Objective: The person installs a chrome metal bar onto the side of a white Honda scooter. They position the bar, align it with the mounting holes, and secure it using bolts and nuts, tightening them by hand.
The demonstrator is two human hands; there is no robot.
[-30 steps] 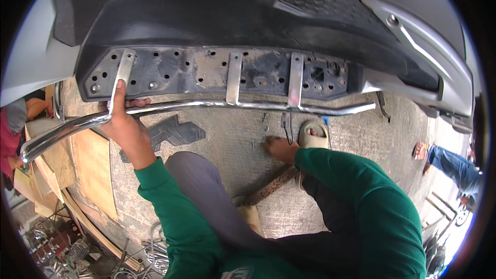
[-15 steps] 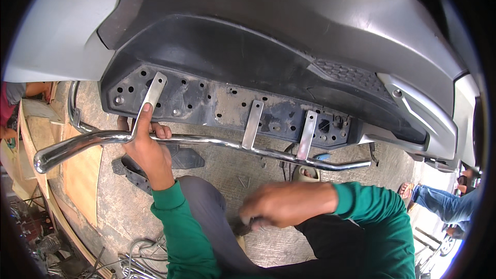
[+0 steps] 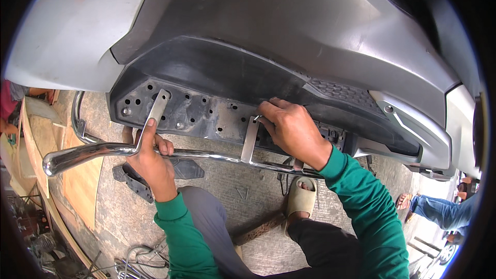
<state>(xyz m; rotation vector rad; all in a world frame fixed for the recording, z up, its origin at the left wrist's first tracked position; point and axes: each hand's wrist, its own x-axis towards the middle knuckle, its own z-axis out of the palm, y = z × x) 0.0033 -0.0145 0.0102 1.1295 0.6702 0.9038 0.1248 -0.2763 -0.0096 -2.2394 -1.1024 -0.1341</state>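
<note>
Lifts right hand (image 3: 295, 127) from below to middle bracket (image 3: 250, 142), pinching a bolt-like piece (image 3: 257, 118); grips chrome bar (image 3: 93, 153) with left hand (image 3: 150, 159), apparently steadying it along perforated panel (image 3: 203, 122).

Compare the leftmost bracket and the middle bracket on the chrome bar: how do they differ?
The leftmost bracket leans right toward its top; the middle bracket stands nearer upright in this view. The left hand has its thumb on the leftmost bracket, while the right hand has its fingers at the middle bracket's top. Both are flat silver strips joined to the chrome bar.
</note>
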